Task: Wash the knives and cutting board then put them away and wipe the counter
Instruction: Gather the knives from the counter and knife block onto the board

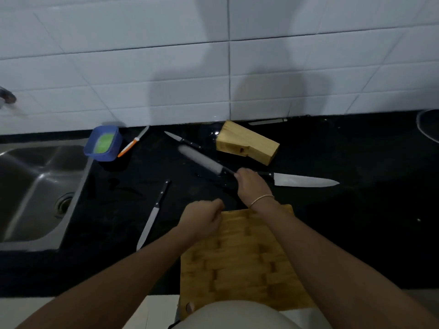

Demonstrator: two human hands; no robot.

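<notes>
My right hand (251, 185) grips the black handle of a broad knife (202, 160), its blurred blade pointing up-left above the black counter (356, 222). My left hand (204, 219) hovers curled at the far left corner of the wooden cutting board (240, 260); no object shows in it. Other knives lie on the counter: a chef's knife (304, 181) right of my hand, a small dark-handled knife (183, 140), a slim knife (153, 214) left of the board, an orange-handled knife (133, 144). A wooden knife block (247, 143) lies on its side near the wall.
A steel sink (35, 193) with a drain sits at the left, a tap (7, 96) above it. A blue tub holding a green sponge (103, 143) stands beside the sink. Another knife (268, 121) lies along the tiled wall. A round dark object (430, 125) is at the right edge.
</notes>
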